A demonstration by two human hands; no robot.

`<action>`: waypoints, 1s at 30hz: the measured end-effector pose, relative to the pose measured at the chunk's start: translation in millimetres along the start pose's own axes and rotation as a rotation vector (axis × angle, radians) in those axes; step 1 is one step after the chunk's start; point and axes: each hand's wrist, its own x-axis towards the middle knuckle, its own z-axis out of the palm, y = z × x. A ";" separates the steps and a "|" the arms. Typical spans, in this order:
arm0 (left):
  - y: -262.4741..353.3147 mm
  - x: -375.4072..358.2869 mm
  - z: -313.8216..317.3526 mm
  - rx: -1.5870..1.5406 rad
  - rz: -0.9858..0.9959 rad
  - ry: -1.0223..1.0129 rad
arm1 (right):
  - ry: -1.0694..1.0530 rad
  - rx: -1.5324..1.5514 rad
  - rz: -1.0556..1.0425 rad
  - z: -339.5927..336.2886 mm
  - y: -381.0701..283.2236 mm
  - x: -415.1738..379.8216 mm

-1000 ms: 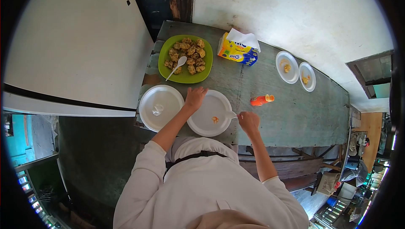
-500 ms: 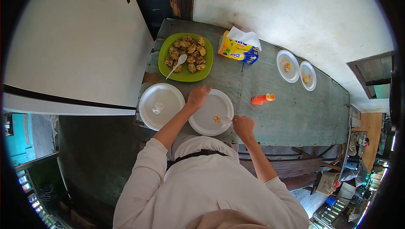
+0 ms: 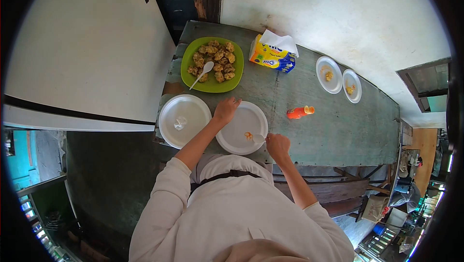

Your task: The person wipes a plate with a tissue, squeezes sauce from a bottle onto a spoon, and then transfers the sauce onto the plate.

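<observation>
A white plate (image 3: 239, 119) lies near the table's front edge with a little orange-brown food (image 3: 248, 136) on it. My right hand (image 3: 278, 146) is closed round the handle of a white spoon (image 3: 259, 139), whose bowl rests beside the food. At the plate's upper left rim is my left hand (image 3: 226, 111), its fingers pressed together; whatever they may hold is too small to make out. Left of it, another white plate (image 3: 167, 119) bears a crumpled clear-white piece (image 3: 180, 123). Behind stands a green plate (image 3: 188, 79) of fried lumps (image 3: 218, 56) with a white spoon (image 3: 207, 68) on top.
A yellow and blue tissue pack (image 3: 273, 55) stands at the back. An orange-red bottle (image 3: 299, 112) lies on the grey-green table (image 3: 333, 141) to the right. Two white plates with food scraps, one (image 3: 325, 84) left of the other (image 3: 352, 97), sit by the wall.
The spoon in my right hand has tilted and shifted slightly at the food. My left hand has barely moved.
</observation>
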 end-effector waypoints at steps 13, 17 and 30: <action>-1.4 0.5 2.0 -0.008 0.002 0.009 | 0.060 0.031 0.001 -13.0 5.1 2.0; 0.4 1.4 0.8 0.011 0.017 0.026 | 0.071 0.045 -0.017 -10.7 3.6 1.7; 1.1 3.2 3.1 0.015 -0.007 -0.034 | 0.066 0.064 -0.049 1.5 -1.1 -3.6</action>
